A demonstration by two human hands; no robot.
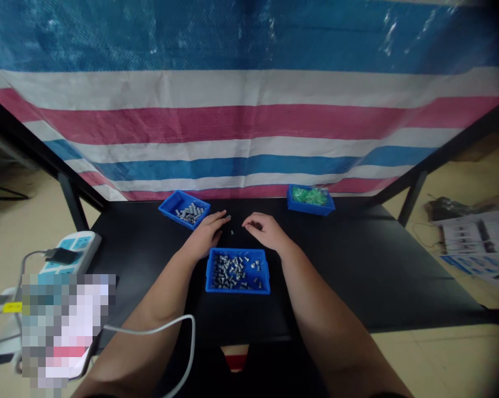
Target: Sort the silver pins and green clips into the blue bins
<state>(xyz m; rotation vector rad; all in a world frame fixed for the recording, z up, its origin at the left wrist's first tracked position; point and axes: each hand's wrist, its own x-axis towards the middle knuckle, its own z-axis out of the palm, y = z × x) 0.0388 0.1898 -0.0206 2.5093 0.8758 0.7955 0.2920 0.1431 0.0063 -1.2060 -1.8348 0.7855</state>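
Note:
My left hand (208,231) rests on the black table (357,260), fingers together and pinched on a small metal piece at its fingertips (227,217). My right hand (264,228) lies opposite, fingers curled inward; what they hold, if anything, is hidden. A tiny dark part (232,232) lies on the table between the hands. Just in front of both wrists stands a blue tray (237,286) with several silver screws. A second blue tray (166,207) with several grey metal sleeves sits beyond my left hand. A third blue tray (311,208) with green plastic pieces sits at the back right.
A striped blue, white and pink tarp (249,127) hangs behind the table. A white power strip (73,246) lies at the table's left edge, and a white cable (178,326) loops over the front. Papers (477,243) lie on the floor to the right.

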